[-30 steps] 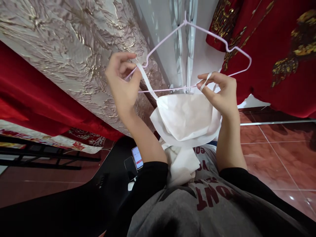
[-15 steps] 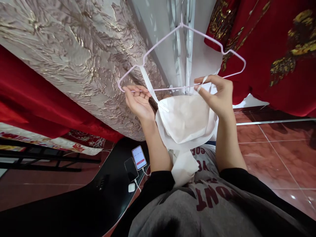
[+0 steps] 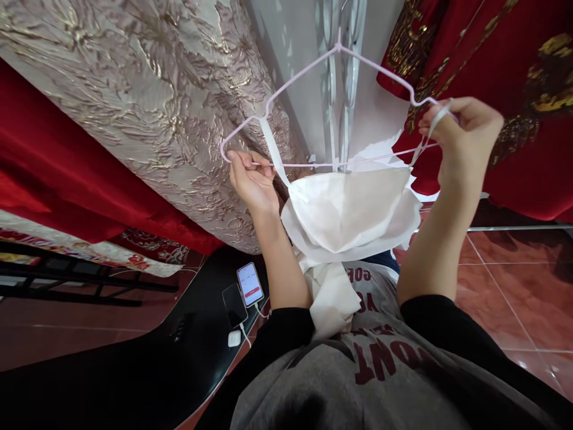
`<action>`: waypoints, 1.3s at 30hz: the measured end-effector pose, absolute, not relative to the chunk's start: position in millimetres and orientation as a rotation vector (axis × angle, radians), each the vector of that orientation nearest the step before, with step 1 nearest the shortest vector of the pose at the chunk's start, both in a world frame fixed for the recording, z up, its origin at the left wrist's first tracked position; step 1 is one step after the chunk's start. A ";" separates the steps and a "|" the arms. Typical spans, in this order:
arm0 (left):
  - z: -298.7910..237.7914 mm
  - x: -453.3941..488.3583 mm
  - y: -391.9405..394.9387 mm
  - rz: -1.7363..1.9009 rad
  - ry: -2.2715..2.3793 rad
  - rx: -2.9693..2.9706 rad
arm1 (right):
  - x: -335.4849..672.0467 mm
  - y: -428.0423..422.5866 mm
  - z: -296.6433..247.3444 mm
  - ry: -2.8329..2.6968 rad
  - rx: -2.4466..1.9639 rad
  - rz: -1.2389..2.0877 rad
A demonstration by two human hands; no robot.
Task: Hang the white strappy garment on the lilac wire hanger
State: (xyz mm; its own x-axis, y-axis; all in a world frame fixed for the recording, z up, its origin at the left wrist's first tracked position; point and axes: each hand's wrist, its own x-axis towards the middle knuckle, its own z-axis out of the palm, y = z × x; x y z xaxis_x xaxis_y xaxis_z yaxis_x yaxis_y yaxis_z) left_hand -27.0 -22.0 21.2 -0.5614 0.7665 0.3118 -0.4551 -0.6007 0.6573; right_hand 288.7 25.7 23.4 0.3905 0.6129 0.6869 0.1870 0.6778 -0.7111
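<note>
One white strap (image 3: 439,120) I held in my right hand (image 3: 470,128), nearer the three-o'clock end of the hanger (image 3: 304,74); my left hand (image 3: 256,182) grasped its lower bar (image 3: 298,165) at eight.

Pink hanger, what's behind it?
Behind the pink hanger: pale textured fabric at the picture's left, a grey surface in the middle, red fabric at right. Patches covered by the left hand and right hand can't be seen.

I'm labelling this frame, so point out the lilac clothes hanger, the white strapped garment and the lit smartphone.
Lilac clothes hanger (image 3: 339,47): head view, on the neck joint.
White strapped garment (image 3: 349,209): head view, on the broad upper panel.
Lit smartphone (image 3: 250,283): head view, on the screen.
</note>
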 end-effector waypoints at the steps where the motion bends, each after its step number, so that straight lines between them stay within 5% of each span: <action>1: 19.9 -27.8 -21.3 2.179 0.654 0.778 | 285.0 22.1 33.8 -1.213 -0.845 0.300; 13: 9.5 -31.8 -14.0 2.170 0.706 0.828 | 268.9 -15.7 75.9 -1.542 -0.964 0.000; 18: 11.5 -30.1 -16.2 2.145 0.759 0.817 | 246.3 -19.0 63.0 -1.480 -0.558 -0.134; 25: -2.4 -36.5 -9.2 2.127 0.707 0.904 | 206.2 -27.8 19.5 -1.845 -0.726 0.332; 39: 24.0 -43.1 -68.2 1.564 1.130 1.279 | 199.3 -35.1 17.8 -1.876 -0.893 0.358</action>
